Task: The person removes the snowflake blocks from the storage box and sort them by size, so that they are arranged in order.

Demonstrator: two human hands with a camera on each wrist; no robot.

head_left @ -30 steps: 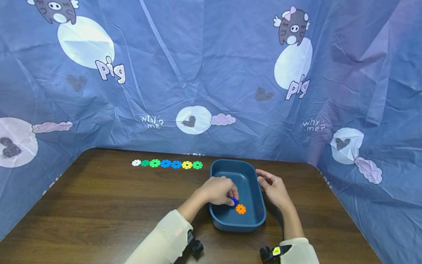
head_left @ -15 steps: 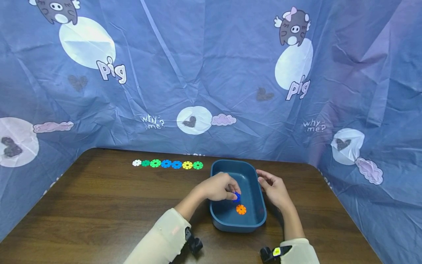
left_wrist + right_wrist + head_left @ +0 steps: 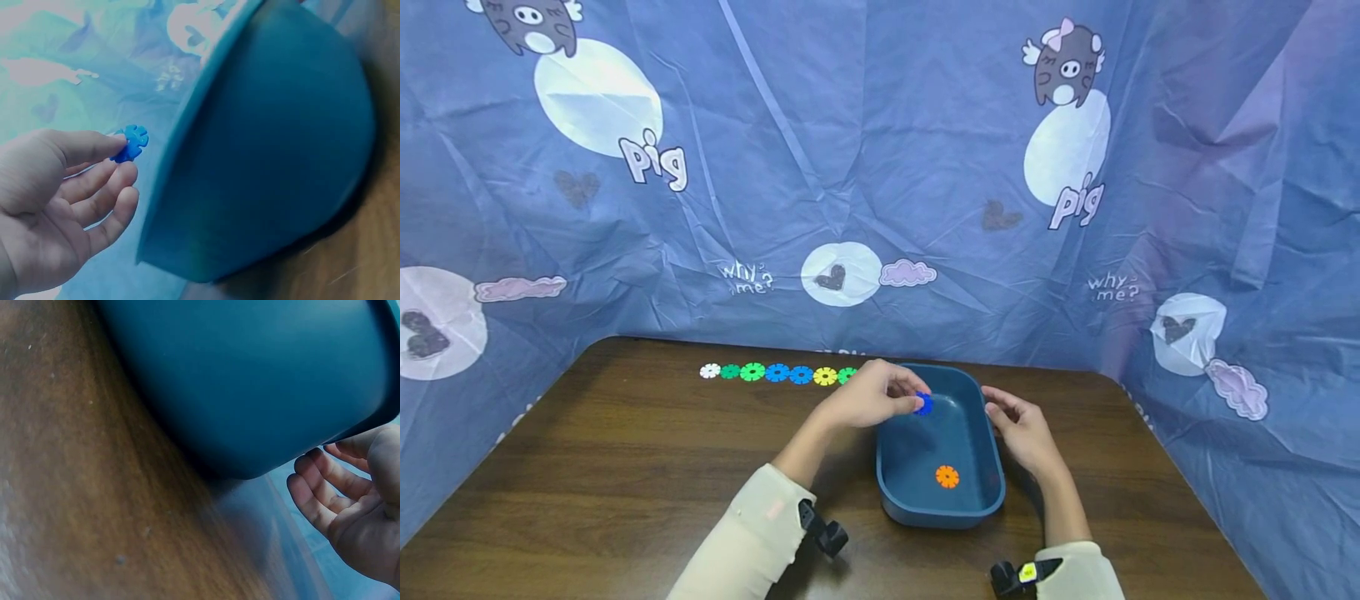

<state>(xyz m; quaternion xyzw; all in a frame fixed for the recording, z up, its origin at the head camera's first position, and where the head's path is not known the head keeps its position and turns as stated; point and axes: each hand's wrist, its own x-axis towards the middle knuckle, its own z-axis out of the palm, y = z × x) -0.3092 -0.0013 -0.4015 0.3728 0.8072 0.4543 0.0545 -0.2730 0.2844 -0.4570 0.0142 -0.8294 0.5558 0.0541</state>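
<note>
My left hand point(image 3: 868, 395) pinches a dark blue notched disc point(image 3: 924, 404) between thumb and fingers, over the left side of the blue bin point(image 3: 940, 510). The left wrist view shows the same blue disc point(image 3: 132, 144) held at the fingertips, beside the bin's outer wall point(image 3: 269, 150). On the bin's floor lies an orange notched disc point(image 3: 947, 477). My right hand point(image 3: 1028, 429) rests against the bin's right side with relaxed fingers. In the right wrist view, the right hand's fingertips point(image 3: 300, 487) are at the bin's wall point(image 3: 250, 381).
Left of the bin, a row of notched discs lies near the back of the wooden table point(image 3: 647, 450): a white disc point(image 3: 710, 371), green ones, blue ones point(image 3: 777, 372) and a yellow disc point(image 3: 825, 376). A printed blue cloth point(image 3: 865, 167) hangs behind the table.
My left hand has lifted the dark blue disc from the bin's floor and moved up and left with it, now covering part of the row's right end. The right hand stays in place.
</note>
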